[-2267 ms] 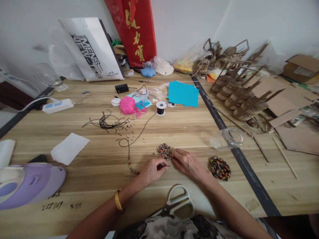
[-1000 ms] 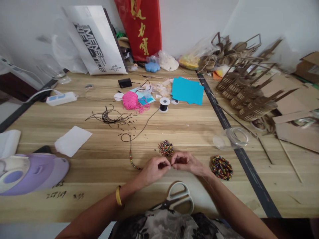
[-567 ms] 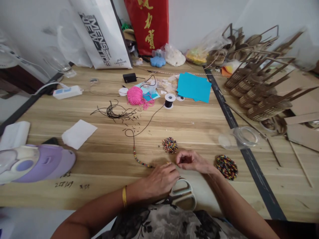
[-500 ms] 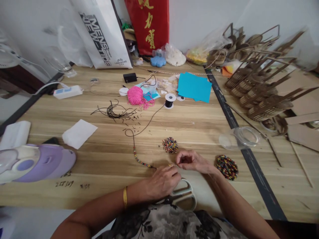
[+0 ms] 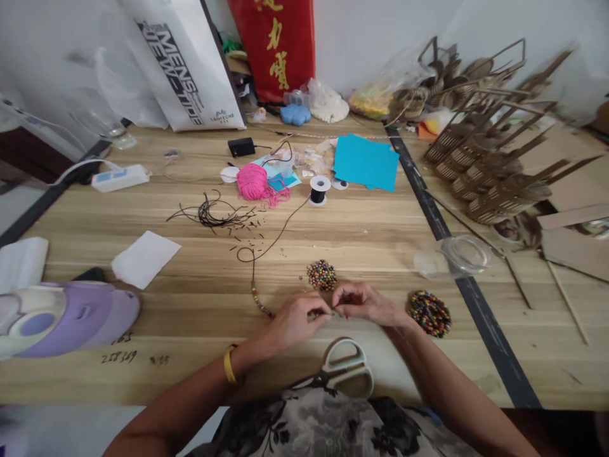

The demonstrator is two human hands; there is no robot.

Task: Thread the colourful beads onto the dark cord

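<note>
My left hand (image 5: pixel 301 318) is closed in a pinch around the black cord (image 5: pixel 254 273), whose near stretch runs beneath this hand. Part of the cord carries a row of coloured beads (image 5: pixel 259 303). Thumb and index of my right hand (image 5: pixel 368 304) press together right beside the left fingertips; what they pinch is too small to name. Just beyond both hands lies a small pile of loose coloured beads (image 5: pixel 322 275). Scissors with pale handles (image 5: pixel 346 368) rest on the table near my body. To the right sits a coil of strung beads (image 5: pixel 429 313).
A spool of black cord (image 5: pixel 319 190), pink yarn (image 5: pixel 253 182), cut black cords (image 5: pixel 214 212) and blue sheets (image 5: pixel 365 162) lie farther back. Woven baskets (image 5: pixel 490 171) crowd the right. A purple-white device (image 5: pixel 80 317) and white paper (image 5: pixel 146 259) are at left.
My left hand has turned and lifted, its thumb and finger now showing in a pinch, and it covers more of the beaded row. The scissors' handles are more exposed. The view has shifted slightly.
</note>
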